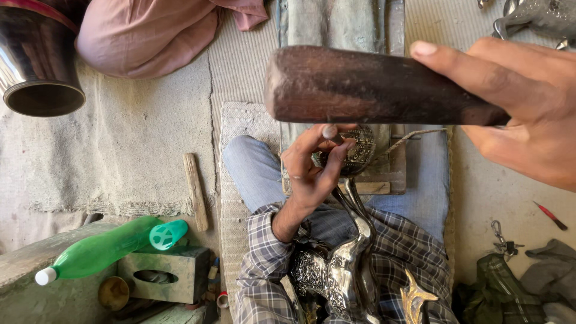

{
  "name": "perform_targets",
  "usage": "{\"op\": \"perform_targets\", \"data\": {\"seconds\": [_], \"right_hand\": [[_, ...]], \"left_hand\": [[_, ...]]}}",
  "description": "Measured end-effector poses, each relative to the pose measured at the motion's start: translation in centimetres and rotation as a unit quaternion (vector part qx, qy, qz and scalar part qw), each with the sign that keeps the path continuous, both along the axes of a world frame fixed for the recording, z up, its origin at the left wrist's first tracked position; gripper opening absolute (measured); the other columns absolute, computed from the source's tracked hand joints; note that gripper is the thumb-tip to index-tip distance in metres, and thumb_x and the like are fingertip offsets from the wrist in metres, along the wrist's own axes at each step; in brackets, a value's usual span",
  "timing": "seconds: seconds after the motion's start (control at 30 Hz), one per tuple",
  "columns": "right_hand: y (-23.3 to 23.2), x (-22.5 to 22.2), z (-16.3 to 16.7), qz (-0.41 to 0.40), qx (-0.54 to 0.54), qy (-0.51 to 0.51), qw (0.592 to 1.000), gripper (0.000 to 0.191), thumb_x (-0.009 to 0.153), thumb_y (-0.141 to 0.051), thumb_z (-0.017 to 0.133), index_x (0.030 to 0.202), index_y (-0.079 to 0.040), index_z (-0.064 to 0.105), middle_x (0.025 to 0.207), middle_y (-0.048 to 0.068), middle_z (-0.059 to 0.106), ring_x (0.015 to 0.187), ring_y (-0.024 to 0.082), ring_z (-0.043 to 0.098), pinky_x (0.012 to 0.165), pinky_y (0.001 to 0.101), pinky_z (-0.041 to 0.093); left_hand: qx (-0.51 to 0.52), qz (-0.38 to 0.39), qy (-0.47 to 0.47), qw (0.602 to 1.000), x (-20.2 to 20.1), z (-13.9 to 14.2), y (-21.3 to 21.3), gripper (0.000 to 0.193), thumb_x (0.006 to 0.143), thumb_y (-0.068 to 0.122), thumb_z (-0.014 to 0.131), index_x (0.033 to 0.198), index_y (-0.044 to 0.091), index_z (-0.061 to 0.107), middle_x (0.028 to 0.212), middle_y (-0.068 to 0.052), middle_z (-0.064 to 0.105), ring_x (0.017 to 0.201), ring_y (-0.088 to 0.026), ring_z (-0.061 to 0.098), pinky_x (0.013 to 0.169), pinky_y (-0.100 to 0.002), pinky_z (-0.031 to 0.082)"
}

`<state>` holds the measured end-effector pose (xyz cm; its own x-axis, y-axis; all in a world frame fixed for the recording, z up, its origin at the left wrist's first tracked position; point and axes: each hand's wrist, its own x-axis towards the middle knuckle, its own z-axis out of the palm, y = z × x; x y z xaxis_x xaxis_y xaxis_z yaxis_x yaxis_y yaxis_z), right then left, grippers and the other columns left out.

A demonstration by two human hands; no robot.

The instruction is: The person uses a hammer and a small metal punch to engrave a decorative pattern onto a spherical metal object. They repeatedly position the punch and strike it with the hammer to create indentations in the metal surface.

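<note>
My right hand (525, 105) grips a dark wooden mallet (366, 87), raised close to the camera above the work. My left hand (312, 168) pinches a thin metal punch (333, 135) upright against the patterned round end (359, 150) of a silver metal figure (351, 258). That figure runs from my lap up onto a small wooden block (384, 180). A gold-coloured piece (414, 297) sticks up near my right knee. My sleeve is plaid.
A green plastic bottle (99, 252) lies on a stone block (162, 273) at lower left. A wooden stick (196, 192) rests on the mat. A large metal vessel (33, 66) stands at upper left beside another person's pink-clothed knee (144, 36). A red tool (549, 215) and keys (501, 240) lie at right.
</note>
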<state>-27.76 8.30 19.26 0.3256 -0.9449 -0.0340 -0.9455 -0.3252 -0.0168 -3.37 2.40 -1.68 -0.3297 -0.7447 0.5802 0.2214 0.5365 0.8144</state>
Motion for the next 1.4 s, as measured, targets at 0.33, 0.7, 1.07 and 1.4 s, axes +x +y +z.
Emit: {"op": "perform_targets", "data": {"seconds": [0.33,0.7,1.07,1.4], "right_hand": [[0.5,-0.6,-0.8,-0.014,0.028,0.063,0.997,0.095,0.076,-0.001,0.070,0.159,-0.032,0.037,0.087,-0.004,0.059,0.069,0.010,0.055,0.067,0.0295,0.053],[0.8,-1.8,-1.3,0.008,0.015,0.118,0.993,0.094,0.075,0.000,0.069,0.160,-0.028,0.037,0.087,0.000,0.059,0.067,0.013,0.052,0.065,0.0293,0.052],[0.5,-1.9,-1.2,0.004,-0.003,0.098,0.995,0.092,0.076,0.005,0.068,0.158,-0.026,0.039,0.084,0.001,0.059,0.066,0.016,0.052,0.064,0.0322,0.051],[0.2,-1.6,-0.9,-0.045,0.032,0.043,0.998,0.090,0.078,0.006,0.065,0.159,-0.022,0.039,0.081,-0.001,0.058,0.068,0.013,0.051,0.066,0.0313,0.049]], "left_hand": [[-0.046,0.016,0.001,0.999,-0.8,0.6,-0.3,0.025,0.100,0.001,0.073,0.123,0.007,0.064,0.101,-0.011,0.077,0.079,-0.015,0.076,0.067,-0.026,0.064],[-0.061,0.067,-0.031,0.995,-0.9,0.9,-0.4,0.035,0.093,0.003,0.080,0.123,0.006,0.062,0.093,-0.006,0.074,0.077,-0.012,0.071,0.063,-0.023,0.056],[-0.039,0.026,-0.035,0.998,-0.4,2.0,-0.3,0.044,0.097,-0.003,0.076,0.135,0.006,0.057,0.117,-0.009,0.075,0.081,-0.011,0.072,0.068,-0.023,0.060],[-0.049,0.016,-0.024,0.998,-0.8,1.3,-0.4,0.041,0.099,0.000,0.074,0.135,0.006,0.057,0.116,-0.010,0.075,0.087,-0.013,0.074,0.071,-0.022,0.065]]}}
